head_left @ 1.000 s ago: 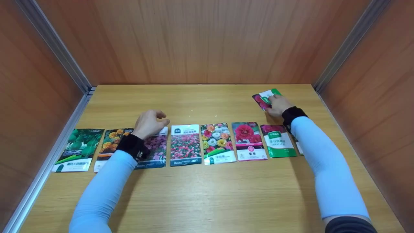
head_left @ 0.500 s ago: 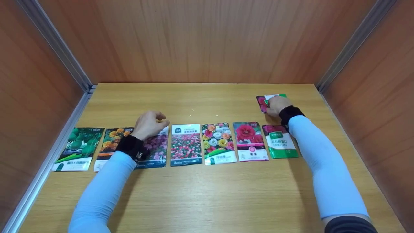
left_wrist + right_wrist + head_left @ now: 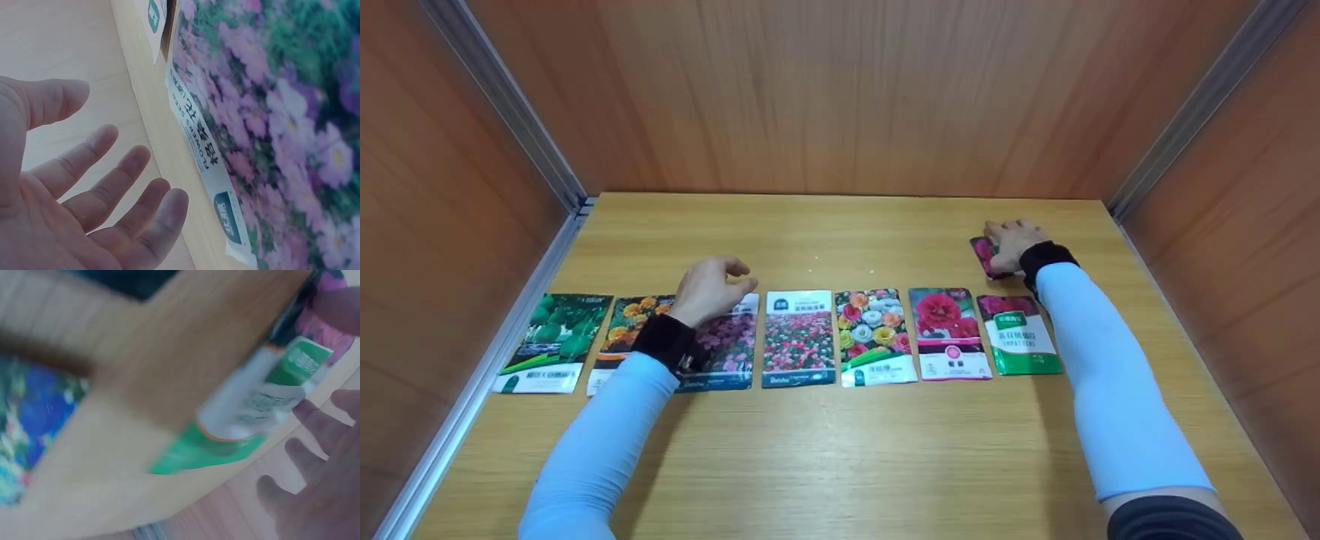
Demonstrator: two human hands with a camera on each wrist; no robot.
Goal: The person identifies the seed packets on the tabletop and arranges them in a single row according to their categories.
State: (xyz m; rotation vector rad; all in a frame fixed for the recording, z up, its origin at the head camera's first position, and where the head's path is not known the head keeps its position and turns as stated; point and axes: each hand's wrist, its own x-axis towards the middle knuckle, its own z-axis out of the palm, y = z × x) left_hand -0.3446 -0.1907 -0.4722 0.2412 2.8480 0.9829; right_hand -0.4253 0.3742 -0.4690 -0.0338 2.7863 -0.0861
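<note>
In the head view my right hand (image 3: 1016, 244) is at the back right over a seed packet (image 3: 984, 256), which it mostly hides. The right wrist view shows this packet (image 3: 239, 405) with magenta flowers, a white middle and a green end. The thumb lies over its flower end and the index fingertip meets its edge, gripping it; the other fingers are spread. My left hand (image 3: 711, 289) hovers by the top of a seed packet with purple cosmos-like flowers (image 3: 727, 345). In the left wrist view its fingers are loosely bent around nothing, apart from that packet (image 3: 253, 124).
A row of seed packets crosses the table (image 3: 840, 457): green fruit (image 3: 551, 337), orange flowers (image 3: 626, 330), pink-red flowers (image 3: 799, 337), mixed flowers (image 3: 876, 337), magenta flowers (image 3: 949, 334), green-and-white (image 3: 1020, 337). A blue-flowered packet (image 3: 42, 416) shows by the right wrist. Wooden walls (image 3: 840, 97) enclose the table.
My right hand has turned the packet and brought it slightly right and nearer to the row. The left hand has stayed in place. The view has shifted slightly.
</note>
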